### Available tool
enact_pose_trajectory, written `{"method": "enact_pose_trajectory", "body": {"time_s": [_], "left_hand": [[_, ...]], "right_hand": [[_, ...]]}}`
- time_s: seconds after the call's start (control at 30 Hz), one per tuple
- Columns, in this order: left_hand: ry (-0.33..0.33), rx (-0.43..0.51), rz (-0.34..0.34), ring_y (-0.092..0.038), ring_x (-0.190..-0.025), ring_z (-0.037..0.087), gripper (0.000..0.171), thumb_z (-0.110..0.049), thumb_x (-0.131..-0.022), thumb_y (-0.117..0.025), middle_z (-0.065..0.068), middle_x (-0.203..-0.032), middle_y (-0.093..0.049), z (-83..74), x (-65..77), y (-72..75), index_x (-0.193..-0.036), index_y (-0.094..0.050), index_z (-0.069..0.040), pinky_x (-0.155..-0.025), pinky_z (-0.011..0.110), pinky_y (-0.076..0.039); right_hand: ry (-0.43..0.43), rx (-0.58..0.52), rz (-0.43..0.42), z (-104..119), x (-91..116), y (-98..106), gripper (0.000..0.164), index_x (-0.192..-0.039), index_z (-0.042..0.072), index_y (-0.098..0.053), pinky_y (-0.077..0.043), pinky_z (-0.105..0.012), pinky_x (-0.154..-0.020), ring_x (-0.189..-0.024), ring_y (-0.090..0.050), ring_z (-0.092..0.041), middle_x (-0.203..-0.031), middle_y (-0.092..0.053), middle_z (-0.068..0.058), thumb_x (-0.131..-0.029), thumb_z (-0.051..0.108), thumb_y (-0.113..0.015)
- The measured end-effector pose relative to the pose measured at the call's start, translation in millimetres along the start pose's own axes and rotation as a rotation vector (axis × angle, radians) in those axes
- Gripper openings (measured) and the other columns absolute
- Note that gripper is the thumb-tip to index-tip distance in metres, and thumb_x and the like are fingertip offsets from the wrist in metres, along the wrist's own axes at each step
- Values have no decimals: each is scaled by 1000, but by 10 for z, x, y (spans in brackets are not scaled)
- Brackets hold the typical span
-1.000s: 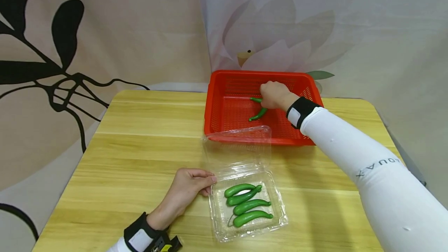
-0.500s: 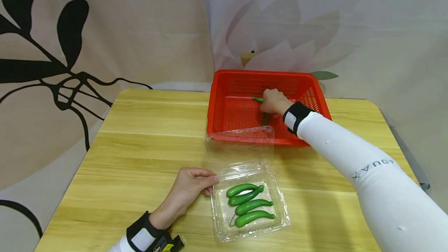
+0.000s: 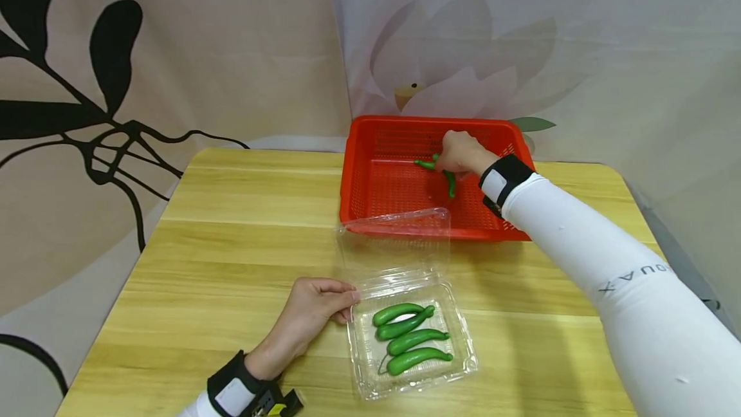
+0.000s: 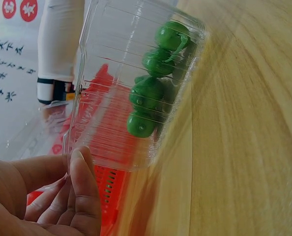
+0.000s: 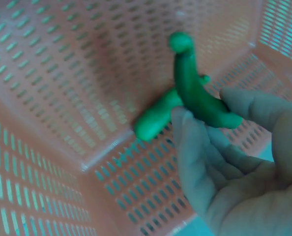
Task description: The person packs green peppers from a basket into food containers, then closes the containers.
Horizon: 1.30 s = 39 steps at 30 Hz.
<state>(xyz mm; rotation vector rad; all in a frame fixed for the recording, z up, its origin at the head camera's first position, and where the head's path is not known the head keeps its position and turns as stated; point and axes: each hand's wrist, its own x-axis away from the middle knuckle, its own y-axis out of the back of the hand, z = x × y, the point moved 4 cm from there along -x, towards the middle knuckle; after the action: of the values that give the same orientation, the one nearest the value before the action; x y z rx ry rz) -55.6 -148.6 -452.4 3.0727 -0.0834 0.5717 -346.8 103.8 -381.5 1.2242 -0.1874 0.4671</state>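
Note:
My left hand (image 3: 315, 311) pinches the left rim of an opened clear plastic clamshell box (image 3: 370, 386) between thumb and fingers. Several green chili peppers (image 3: 419, 359) lie side by side in its base; from the left wrist (image 4: 146, 93) they show end-on through the wall. Over the red basket (image 3: 376, 192), my right hand (image 3: 461, 152) holds one curved green chili pepper (image 5: 192, 88) between thumb and fingertips. Behind it in the right wrist view, another green pepper (image 5: 158, 117) lies on the basket floor. In the head view the hand partly covers both.
The clear lid (image 3: 393, 243) stands raised at the back of the box, its top edge overlapping the basket's front rim in the head view. A wooden table (image 3: 249, 237) carries everything. A printed curtain (image 3: 260, 50) hangs behind the table's far edge.
In the basket, my right hand dipped toward the near side, then rose back and slightly right, with a pepper now in its fingers. The left hand and box have stayed put.

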Motion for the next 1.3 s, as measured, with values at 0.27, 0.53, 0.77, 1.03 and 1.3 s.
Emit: {"method": "enact_pose_trajectory", "body": {"time_s": [0.27, 0.53, 0.77, 1.03, 1.3], "left_hand": [[-5, 11, 3, -65, -61, 13, 22, -4, -90, -82, 17, -75, -73, -6, -3, 12, -103, -76, 11, -57, 24, -59], [-16, 20, 11, -65, -60, 13, 24, -4, -90, -81, 15, -75, -73, -20, -13, 15, -105, -75, 13, -57, 24, -59], [-13, 13, 2, -65, -59, 13, 22, -4, -90, -81, 17, -74, -72, -11, -22, 24, -103, -76, 13, -57, 24, -59], [-3, 3, -8, -66, -61, 14, 19, -3, -89, -81, 18, -77, -73, 2, -23, 51, -102, -77, 11, -57, 25, -59], [0, 4, -7, -66, -61, 14, 17, -2, -90, -80, 20, -77, -73, 14, -43, 51, -102, -77, 11, -57, 25, -59]], "right_hand": [[108, 41, -85, 34, 199, 295, 37, -63, 10, -51, -34, -24, -46, -48, -41, -14, -57, -36, 2, -93, 19, -71], [185, 67, -222, 108, 479, 473, 41, -58, 12, -52, -26, -27, -48, -48, -46, -16, -54, -40, 3, -94, 23, -68], [247, 21, -342, 147, 722, 577, 21, -100, 0, -70, -49, -41, -67, -77, -63, -30, -89, -69, -13, -94, 20, -65], [318, -12, -443, 209, 982, 652, 25, -110, 2, -74, -47, -39, -63, -73, -65, -28, -98, -74, -13, -96, 19, -63], [410, -80, -521, 261, 1340, 636, 18, -108, 5, -75, -44, -37, -57, -65, -61, -23, -90, -73, -9, -96, 15, -66]]}}
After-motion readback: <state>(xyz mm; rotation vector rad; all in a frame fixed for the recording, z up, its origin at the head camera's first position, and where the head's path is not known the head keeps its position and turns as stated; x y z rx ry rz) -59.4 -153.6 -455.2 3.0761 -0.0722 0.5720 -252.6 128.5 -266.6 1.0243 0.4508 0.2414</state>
